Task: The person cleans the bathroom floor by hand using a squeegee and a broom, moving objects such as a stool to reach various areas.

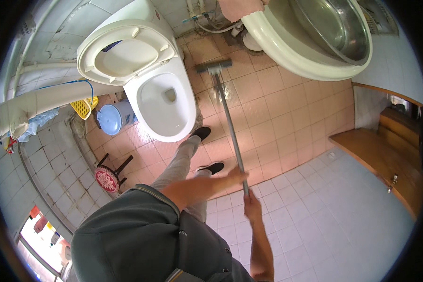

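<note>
A long grey pole (pixel 231 130) slants across the pink-tiled floor. At its far end a narrow, dark crosswise head, like that of a sponge mop or floor squeegee (pixel 222 65), rests on the tiles between the toilet and the washbasin. My left hand (pixel 237 176), a little blurred, is wrapped around the pole's upper part. Just below it, my right hand (pixel 252 206) grips near the pole's top end. Left of the mop stands a white toilet (pixel 165 105) with its seat (pixel 88 67) raised.
A washbasin (pixel 278 49) holding a metal bowl (pixel 338 31) juts out at upper right. Beside the toilet are a blue lidded bin (pixel 110 120) and a yellow basket (pixel 83 106). A red-topped stool (pixel 107 179) stands at left, a wooden door (pixel 377 155) at right.
</note>
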### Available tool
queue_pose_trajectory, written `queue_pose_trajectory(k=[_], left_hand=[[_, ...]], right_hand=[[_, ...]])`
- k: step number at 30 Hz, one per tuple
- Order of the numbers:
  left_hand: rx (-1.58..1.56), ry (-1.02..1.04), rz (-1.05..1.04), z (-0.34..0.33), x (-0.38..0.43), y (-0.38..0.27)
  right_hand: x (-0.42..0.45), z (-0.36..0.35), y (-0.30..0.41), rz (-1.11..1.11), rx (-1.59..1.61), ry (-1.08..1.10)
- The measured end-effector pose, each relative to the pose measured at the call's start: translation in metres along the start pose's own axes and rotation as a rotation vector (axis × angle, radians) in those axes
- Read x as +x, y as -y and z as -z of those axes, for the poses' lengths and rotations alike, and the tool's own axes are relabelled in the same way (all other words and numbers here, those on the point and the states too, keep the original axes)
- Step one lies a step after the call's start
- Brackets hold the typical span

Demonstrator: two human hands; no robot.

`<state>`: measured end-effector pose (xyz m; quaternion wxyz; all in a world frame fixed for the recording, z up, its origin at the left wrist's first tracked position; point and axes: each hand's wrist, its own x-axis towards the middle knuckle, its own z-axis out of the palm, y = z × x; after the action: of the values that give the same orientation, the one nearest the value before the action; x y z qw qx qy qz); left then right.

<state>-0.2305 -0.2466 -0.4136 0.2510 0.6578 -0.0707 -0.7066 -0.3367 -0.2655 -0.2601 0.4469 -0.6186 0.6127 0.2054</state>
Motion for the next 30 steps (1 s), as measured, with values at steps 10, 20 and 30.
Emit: queue_pose_trajectory(k=[10,20,30], left_hand=[[0.04,0.191,0.133,-0.028,-0.085,0.028],[0.298,-0.146,0.034,0.082,0.034,-0.024],[0.419,0.225,0.217,-0.09,-0.138,0.246]], right_hand=[[-0.096,-0.012,-0.042,0.035,0.213,-0.039],[0.026,-0.036,0.057,0.065,-0.024,-0.028],[-0.218,-0.151,-0.163,-0.294,0.077,0.133]])
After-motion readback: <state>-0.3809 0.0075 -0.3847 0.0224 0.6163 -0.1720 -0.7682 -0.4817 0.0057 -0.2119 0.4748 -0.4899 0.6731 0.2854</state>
